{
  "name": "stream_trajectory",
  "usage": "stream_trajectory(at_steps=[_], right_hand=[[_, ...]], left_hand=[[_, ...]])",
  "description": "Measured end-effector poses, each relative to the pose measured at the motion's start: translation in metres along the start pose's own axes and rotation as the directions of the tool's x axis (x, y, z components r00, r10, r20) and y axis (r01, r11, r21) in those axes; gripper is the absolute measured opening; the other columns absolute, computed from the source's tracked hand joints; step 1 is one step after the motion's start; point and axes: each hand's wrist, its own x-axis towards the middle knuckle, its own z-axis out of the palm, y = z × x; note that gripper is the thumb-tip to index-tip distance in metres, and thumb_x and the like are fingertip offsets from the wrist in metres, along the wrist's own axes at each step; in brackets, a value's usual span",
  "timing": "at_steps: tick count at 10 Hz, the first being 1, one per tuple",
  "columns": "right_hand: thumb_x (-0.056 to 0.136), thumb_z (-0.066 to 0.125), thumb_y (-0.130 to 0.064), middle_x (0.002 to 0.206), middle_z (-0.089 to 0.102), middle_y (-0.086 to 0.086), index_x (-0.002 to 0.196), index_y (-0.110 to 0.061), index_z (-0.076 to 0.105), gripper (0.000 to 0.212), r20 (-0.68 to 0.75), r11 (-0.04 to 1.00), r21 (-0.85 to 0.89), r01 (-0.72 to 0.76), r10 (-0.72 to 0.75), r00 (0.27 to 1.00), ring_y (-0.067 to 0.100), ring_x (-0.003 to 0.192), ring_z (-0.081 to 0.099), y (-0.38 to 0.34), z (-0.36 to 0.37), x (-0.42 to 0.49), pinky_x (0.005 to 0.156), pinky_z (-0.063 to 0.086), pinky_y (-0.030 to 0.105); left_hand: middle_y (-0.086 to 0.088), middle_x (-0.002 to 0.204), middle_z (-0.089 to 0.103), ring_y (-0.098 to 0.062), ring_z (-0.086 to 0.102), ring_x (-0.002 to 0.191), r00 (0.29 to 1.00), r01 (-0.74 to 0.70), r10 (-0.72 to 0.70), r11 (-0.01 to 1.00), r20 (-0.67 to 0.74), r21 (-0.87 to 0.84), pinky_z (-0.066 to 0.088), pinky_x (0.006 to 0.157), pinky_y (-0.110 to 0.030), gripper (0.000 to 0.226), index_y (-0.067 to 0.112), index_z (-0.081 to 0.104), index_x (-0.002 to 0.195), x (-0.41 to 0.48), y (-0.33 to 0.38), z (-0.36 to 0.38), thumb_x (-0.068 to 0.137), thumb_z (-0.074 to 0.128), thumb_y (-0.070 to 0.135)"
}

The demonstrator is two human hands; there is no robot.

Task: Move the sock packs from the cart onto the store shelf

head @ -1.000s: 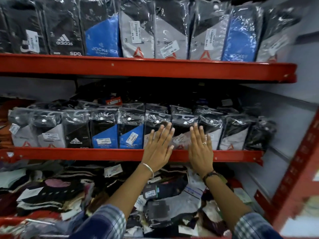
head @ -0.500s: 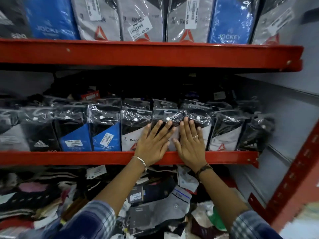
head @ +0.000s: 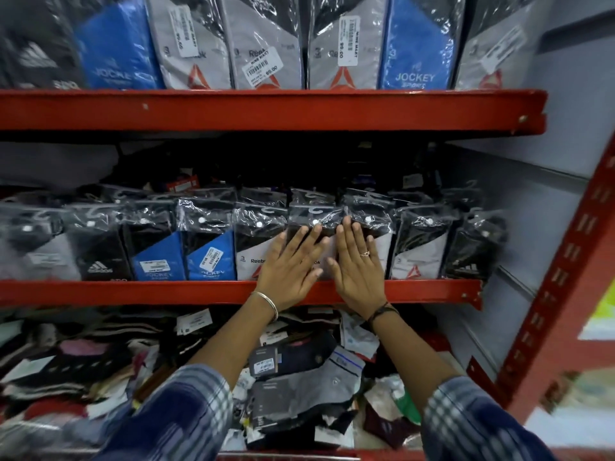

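Observation:
A row of plastic-wrapped sock packs [head: 209, 247] stands upright along the middle red shelf [head: 133, 291]. My left hand [head: 289, 264] lies flat, fingers spread, against a grey and black Reebok sock pack [head: 249, 251] near the row's middle. My right hand [head: 357, 267], wearing a ring, presses flat on the neighbouring pack [head: 369, 221] just to the right. Neither hand grips anything. The pack between the palms is mostly hidden.
The upper red shelf [head: 266, 109] carries another row of packs [head: 419, 44]. Below lies a heap of loose socks and packs [head: 299, 377]. A red slotted upright [head: 565, 277] and a grey side panel [head: 519, 227] close off the right.
Both hands have shifted slightly left along the row and closer together, staying flat on the packs. The camera has moved closer to the shelf.

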Motion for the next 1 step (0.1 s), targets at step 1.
stream_trajectory(at_steps=[1], right_hand=[[0.1, 0.015, -0.041, 0.157, -0.022, -0.005, 0.149, -0.014, -0.006, 0.06, -0.012, 0.988, 0.148, -0.05, 0.053, 0.999, 0.016, 0.146, -0.004, -0.0147, -0.0252, 0.0052, 0.119, -0.004, 0.035]], left_hand=[[-0.001, 0.154, -0.022, -0.017, -0.012, 0.143, 0.999, 0.026, -0.029, 0.997, -0.036, -0.076, -0.009, 0.115, -0.043, 0.06, 0.016, -0.006, 0.148, 0.0008, -0.0056, -0.0317, 0.099, 0.014, 0.043]])
